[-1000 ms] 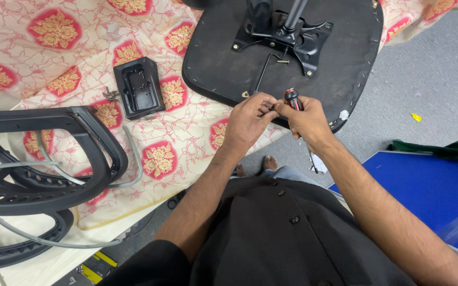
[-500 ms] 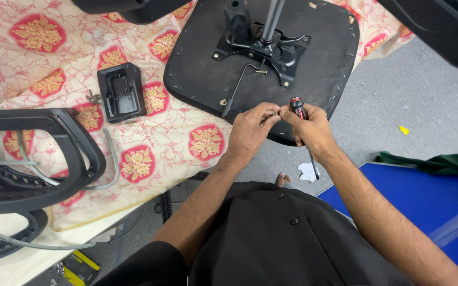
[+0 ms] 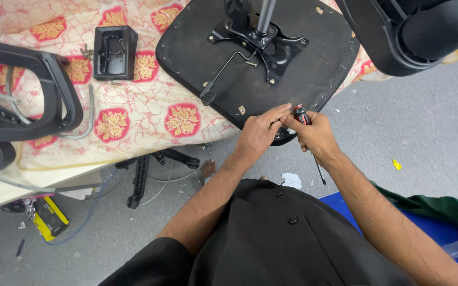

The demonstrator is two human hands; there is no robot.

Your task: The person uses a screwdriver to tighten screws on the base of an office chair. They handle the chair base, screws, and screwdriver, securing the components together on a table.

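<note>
Right hand [image 3: 316,135] grips a screwdriver [image 3: 301,115] — left hand [image 3: 258,135], fingers pinched, touches its tip at the edge of the upturned seat [image 3: 197,47] on the tabletop [image 3: 133,114].

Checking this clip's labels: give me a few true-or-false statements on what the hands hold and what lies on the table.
1. The right hand holds a red-and-black screwdriver. True.
2. The chair seat lies with its black underside and metal mechanism facing up. True.
3. The left hand rests on the small black tray. False: it is at the seat's near edge, beside the right hand; the tray lies apart on the patterned cloth.
4. The cloth is plain blue. False: it is cream with red floral medallions.
</note>
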